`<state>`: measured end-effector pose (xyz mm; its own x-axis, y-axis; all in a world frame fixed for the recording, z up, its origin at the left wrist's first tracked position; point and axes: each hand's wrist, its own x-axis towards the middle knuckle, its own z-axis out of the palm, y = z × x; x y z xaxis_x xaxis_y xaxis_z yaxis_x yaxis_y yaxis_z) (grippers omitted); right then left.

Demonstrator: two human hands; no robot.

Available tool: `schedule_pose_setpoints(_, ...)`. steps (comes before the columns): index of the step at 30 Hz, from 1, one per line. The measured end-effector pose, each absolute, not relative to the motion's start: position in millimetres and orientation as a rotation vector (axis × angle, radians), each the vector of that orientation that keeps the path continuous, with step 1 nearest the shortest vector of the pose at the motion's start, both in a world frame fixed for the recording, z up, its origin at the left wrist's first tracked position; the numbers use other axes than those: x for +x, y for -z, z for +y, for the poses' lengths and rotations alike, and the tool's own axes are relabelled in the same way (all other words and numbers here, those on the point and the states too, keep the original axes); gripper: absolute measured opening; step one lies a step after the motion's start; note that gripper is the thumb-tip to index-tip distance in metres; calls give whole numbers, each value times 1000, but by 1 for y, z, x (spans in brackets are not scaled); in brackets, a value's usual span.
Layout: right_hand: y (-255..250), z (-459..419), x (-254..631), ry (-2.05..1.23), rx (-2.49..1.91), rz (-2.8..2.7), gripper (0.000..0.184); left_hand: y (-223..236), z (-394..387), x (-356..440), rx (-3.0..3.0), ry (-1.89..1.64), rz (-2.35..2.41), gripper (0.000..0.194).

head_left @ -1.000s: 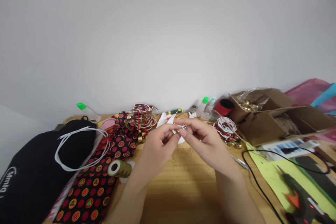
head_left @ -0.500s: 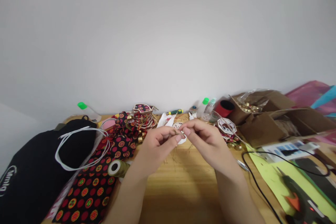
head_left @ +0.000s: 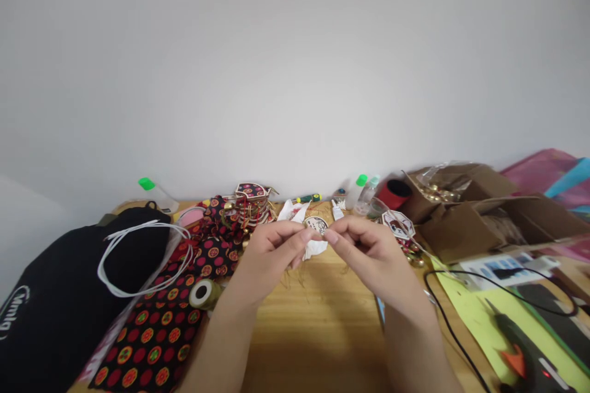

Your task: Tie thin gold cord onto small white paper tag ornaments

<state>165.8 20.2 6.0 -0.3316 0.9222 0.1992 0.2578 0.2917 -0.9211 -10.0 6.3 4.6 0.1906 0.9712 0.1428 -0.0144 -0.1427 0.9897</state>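
Note:
My left hand [head_left: 279, 249] and my right hand [head_left: 359, 252] meet above the middle of the wooden table [head_left: 318, 331]. Thumb and fingertips are pinched together on each hand, and the small thing between them is mostly covered. Right behind the fingertips shows a round white patch with a dark printed pattern [head_left: 316, 225]; whether the fingers touch it I cannot tell. A white paper piece [head_left: 316, 250] shows just below the fingertips. Thin golden threads [head_left: 302, 276] lie under my hands.
Left: patterned dark fabric [head_left: 154, 334], an olive thread spool [head_left: 205, 293], a black bag [head_left: 69, 301] with a white cord coil [head_left: 104, 273]. Behind: stacked fabric ornaments [head_left: 253, 206], green-capped bottle [head_left: 357, 190]. Right: cardboard boxes [head_left: 456, 239], hot glue gun [head_left: 520, 344] with a black cable [head_left: 454, 334].
My fingertips have drawn slightly apart and lower, and more of the round patterned patch shows between them. Both hands remain pinched.

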Motion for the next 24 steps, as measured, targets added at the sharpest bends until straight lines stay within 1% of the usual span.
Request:
schedule_pose_setpoints(7, -10, 15, 163, -1036, -971, -1853, 26, -3, 6, -10, 1140, -1246, 965, 26)
schedule_pose_setpoints(11, -10, 11, 161, -1014, -914, -1897, 24, -4, 6, -9, 1060, -1314, 922, 20)
schedule_pose_setpoints(19, -11, 8, 159, -937, -871, -2050, 25, -5, 7, -10, 979, -1401, 857, 17)
schedule_pose_setpoints(24, -13, 7, 157, -930, -782, -2145, 24, -6, 7, -10, 937, -1379, 807, 17)
